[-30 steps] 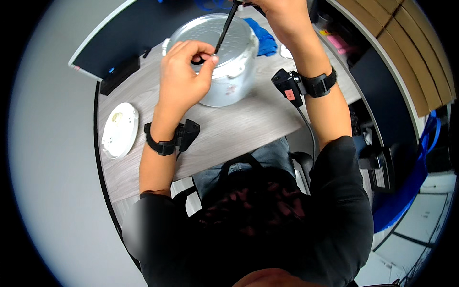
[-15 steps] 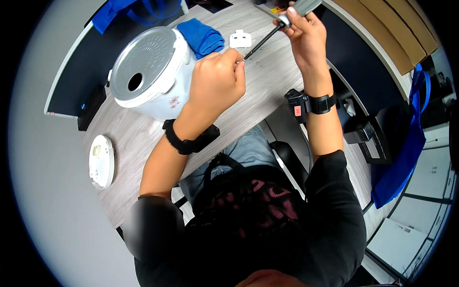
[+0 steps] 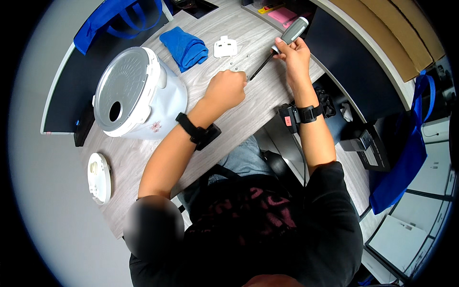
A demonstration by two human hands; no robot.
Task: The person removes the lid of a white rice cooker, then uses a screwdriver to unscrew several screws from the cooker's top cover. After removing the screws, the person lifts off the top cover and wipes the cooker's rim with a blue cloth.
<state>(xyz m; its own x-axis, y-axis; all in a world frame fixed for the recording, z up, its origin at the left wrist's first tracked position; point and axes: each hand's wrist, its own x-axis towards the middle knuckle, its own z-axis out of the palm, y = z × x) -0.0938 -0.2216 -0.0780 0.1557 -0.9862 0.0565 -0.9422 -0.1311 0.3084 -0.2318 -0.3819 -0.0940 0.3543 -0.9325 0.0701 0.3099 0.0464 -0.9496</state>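
A: What does the right hand (image 3: 297, 58) have?

B: A screwdriver (image 3: 293, 31), its grey handle caught between thumb and fingers. The dark shaft slants down and leftward over the table (image 3: 260, 103)

A: And the left hand (image 3: 227, 89)?

B: Its fingers are curled in, with the back of the hand facing up, right beside the screwdriver's tip. Whether the fingers grip anything, or touch that tip, I cannot tell

A: What lies just past it?

B: A few tiny metal pieces (image 3: 231, 63), loose on the wood and too small to make out. Near them sits a small white plate (image 3: 225, 49) with two dark slots, and left of that a folded blue cloth (image 3: 184, 50)

A: What about the big thing on the left?

B: A white pot (image 3: 165, 110) with a flower on its side, standing on the table. Its silvery top (image 3: 126, 79) has a round dark hole near the rim. Closer to the table's left edge lies a round white part (image 3: 98, 174)

A: Anything on the wrists?

B: A black strap (image 3: 190, 126) on the left one and a black band (image 3: 311, 114) on the right, each bearing a dark device

A: And further out?

B: A blue bag (image 3: 98, 24) at the upper left, brown cardboard (image 3: 397, 33) at the upper right
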